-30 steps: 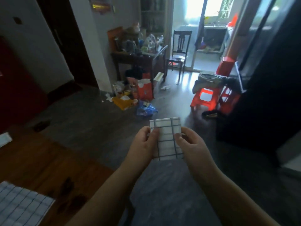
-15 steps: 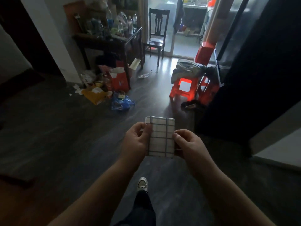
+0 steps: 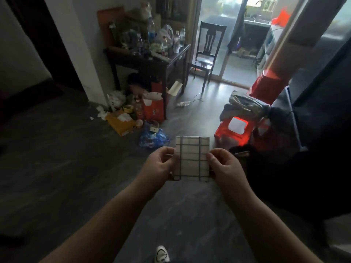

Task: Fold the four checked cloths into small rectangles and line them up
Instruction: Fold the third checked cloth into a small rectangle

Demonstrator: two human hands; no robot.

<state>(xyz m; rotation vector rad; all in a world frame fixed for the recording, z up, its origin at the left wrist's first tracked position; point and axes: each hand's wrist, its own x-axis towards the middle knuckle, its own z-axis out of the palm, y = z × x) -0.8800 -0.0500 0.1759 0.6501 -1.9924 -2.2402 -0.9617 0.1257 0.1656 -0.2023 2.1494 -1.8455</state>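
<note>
A white cloth with dark checks (image 3: 191, 158), folded into a small rectangle, is held upright in the air in front of me over the dark floor. My left hand (image 3: 161, 166) pinches its left edge and my right hand (image 3: 225, 166) pinches its right edge. The other checked cloths and the wooden table are out of view.
Rubbish and bags (image 3: 133, 114) lie on the floor ahead. A dark side table with bottles (image 3: 148, 56) and a wooden chair (image 3: 207, 56) stand behind. A red plastic stool (image 3: 235, 128) with clothes is at the right. My shoe (image 3: 161, 254) shows at the bottom.
The view swung right and up, so the wooden table and the spread checked cloth left the frame. Both hands kept hold of the folded cloth, which now looks slightly narrower.
</note>
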